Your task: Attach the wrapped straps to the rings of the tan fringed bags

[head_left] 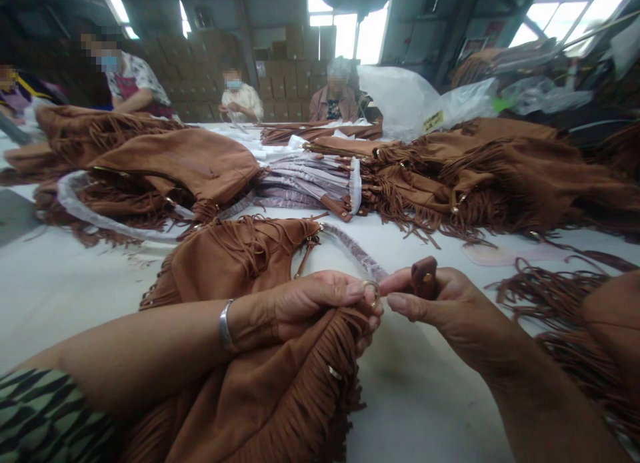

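On table (75, 283) | brown fringed bag (250, 256) | suede, gold ring (373, 291)

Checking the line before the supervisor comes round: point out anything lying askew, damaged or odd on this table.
Nothing looks damaged. The left hand pinches a metal ring on the fringed brown bag; the right hand holds a strap tab. A pale flat piece lies loose on the white table, apart from the bag piles.

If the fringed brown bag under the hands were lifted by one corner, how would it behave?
Probably floppy: the fringed suede bag already slumps in folds on the white table. Its fringe would likely dangle and snag. It looks light and unlikely to slide.
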Action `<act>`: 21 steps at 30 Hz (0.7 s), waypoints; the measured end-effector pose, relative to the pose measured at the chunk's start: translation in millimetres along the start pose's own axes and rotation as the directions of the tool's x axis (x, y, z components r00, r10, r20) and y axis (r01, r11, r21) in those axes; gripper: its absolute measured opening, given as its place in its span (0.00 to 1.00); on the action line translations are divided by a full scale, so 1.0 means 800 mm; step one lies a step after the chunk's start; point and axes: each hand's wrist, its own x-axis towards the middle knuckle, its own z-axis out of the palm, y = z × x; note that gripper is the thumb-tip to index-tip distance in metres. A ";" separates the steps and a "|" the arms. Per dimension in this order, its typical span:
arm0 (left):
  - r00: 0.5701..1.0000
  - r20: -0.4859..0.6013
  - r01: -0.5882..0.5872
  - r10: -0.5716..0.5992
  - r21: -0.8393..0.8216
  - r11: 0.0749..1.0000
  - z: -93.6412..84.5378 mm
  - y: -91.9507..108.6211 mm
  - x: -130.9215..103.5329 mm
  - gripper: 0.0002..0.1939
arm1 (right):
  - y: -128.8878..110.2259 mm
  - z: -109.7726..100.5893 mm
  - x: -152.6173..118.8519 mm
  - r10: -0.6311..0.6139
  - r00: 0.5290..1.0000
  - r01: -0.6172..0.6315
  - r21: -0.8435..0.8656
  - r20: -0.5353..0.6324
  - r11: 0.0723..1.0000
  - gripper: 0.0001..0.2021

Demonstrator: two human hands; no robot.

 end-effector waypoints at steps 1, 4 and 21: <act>1.000 0.016 -0.004 0.004 -0.007 1.000 0.000 0.001 -0.001 0.15 | 0.000 0.000 0.000 0.014 1.000 -0.014 0.012 0.009 1.000 0.12; 0.998 0.055 -0.010 0.011 -0.019 1.000 -0.002 0.003 -0.002 0.16 | 0.002 0.003 0.000 0.020 1.000 -0.019 0.066 -0.013 0.998 0.12; 0.978 -0.084 0.193 -0.188 0.055 0.980 0.000 0.000 -0.002 0.25 | -0.010 0.022 -0.005 -0.118 0.991 0.120 -0.028 0.063 0.992 0.12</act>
